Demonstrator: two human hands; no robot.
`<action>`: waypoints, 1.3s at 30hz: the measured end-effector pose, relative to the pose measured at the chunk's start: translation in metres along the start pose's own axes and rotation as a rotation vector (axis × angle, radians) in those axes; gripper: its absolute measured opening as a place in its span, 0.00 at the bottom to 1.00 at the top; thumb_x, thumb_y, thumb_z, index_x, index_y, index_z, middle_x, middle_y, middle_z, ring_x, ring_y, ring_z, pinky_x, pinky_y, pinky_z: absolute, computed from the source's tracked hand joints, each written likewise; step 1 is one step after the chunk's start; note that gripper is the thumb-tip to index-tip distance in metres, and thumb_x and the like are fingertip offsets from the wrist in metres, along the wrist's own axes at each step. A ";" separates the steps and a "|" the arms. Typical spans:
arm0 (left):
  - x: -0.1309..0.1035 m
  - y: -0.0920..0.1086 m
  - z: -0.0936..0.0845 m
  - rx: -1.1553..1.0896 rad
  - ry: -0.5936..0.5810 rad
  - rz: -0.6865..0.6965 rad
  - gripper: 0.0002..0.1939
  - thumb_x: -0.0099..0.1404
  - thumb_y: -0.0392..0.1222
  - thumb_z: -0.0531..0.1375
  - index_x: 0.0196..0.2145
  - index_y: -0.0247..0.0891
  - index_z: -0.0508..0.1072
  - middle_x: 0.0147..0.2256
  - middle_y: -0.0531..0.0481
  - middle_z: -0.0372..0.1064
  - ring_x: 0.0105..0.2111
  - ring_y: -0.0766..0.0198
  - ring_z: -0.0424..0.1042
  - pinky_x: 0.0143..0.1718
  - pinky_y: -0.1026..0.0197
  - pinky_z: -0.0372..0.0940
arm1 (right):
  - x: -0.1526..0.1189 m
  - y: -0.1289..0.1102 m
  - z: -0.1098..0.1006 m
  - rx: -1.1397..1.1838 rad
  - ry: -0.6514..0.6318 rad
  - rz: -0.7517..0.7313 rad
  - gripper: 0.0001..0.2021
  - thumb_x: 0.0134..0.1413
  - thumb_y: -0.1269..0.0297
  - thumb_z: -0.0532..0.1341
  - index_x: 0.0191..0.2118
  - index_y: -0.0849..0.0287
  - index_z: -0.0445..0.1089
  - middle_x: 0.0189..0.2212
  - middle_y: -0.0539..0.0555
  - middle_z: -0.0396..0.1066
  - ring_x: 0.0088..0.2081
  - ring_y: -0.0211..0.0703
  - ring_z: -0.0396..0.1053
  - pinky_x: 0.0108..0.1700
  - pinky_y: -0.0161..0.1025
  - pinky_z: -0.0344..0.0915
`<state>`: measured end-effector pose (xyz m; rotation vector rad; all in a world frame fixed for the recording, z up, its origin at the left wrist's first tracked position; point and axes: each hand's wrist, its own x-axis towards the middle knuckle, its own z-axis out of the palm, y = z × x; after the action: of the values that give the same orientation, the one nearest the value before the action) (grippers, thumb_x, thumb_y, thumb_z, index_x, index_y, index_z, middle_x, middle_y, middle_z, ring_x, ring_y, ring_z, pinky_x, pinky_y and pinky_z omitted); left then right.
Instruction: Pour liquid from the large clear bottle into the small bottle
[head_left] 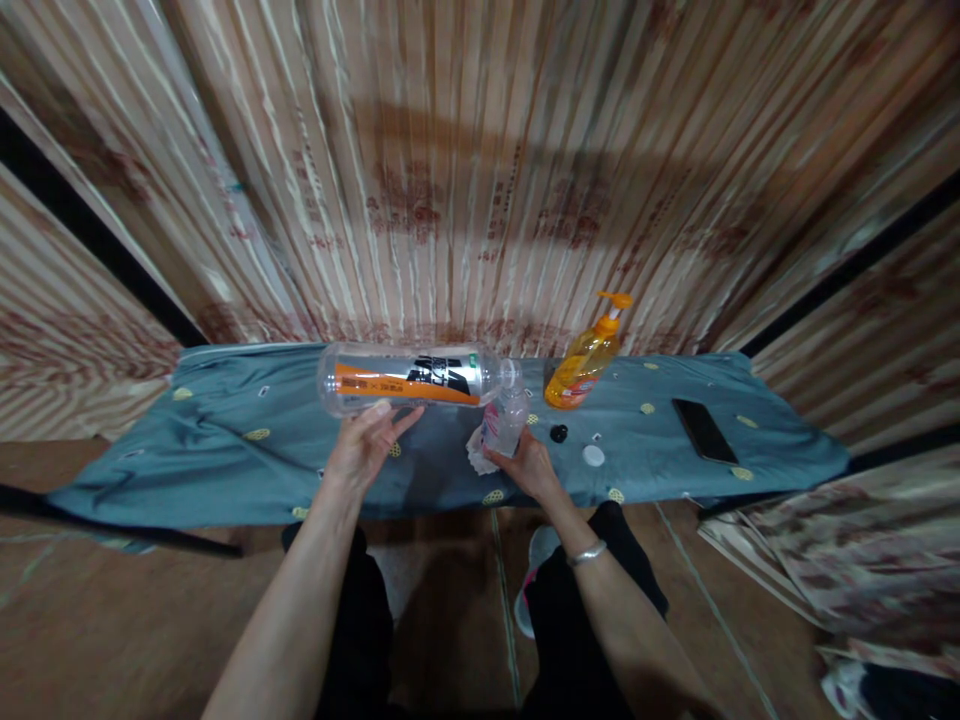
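Observation:
My left hand (366, 440) is closed on a large clear plastic bottle (375, 382) with an orange, black and silver label. The bottle lies level in the air, its neck pointing right. That neck is at the top of a smaller clear bottle (513, 410); I cannot tell whether the two mouths touch. My right hand (531, 465) is wrapped round the lower part of the small bottle, which has a pinkish label and stands roughly upright. Beneath it, a crumpled white tissue (478, 458) shows on the cloth. What the large bottle contains is hard to make out.
Right of my hands, a yellow pump bottle (581, 370) stands on the blue-green cloth (225, 450). Near it lie a small black cap (559, 433) and a white cap (593, 456). A dark phone (703, 430) rests farther right. A patterned curtain (450, 180) hangs behind the table.

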<state>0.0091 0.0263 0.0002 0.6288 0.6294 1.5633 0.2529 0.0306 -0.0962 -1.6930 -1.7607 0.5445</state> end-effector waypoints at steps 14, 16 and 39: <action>-0.002 0.002 0.003 0.053 0.013 -0.001 0.09 0.44 0.35 0.67 0.25 0.39 0.72 0.30 0.54 0.75 0.38 0.58 0.73 0.49 0.44 0.64 | -0.001 -0.003 -0.003 0.009 -0.017 -0.002 0.28 0.45 0.53 0.64 0.51 0.62 0.60 0.42 0.61 0.73 0.43 0.53 0.71 0.41 0.43 0.65; -0.002 0.003 0.004 0.055 0.015 -0.003 0.08 0.44 0.35 0.67 0.24 0.38 0.71 0.30 0.53 0.75 0.38 0.58 0.73 0.49 0.45 0.65 | -0.001 -0.004 -0.003 0.014 -0.018 0.001 0.28 0.46 0.53 0.64 0.51 0.63 0.60 0.42 0.62 0.73 0.43 0.54 0.71 0.41 0.42 0.65; -0.003 0.003 0.007 0.045 0.000 -0.003 0.12 0.44 0.34 0.67 0.29 0.41 0.72 0.31 0.55 0.75 0.37 0.59 0.73 0.47 0.46 0.66 | 0.000 -0.001 0.000 -0.053 -0.027 0.030 0.35 0.44 0.51 0.64 0.56 0.65 0.56 0.41 0.63 0.73 0.42 0.54 0.72 0.41 0.43 0.66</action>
<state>0.0121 0.0231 0.0070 0.6609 0.6667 1.5497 0.2526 0.0305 -0.0954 -1.7589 -1.7858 0.5413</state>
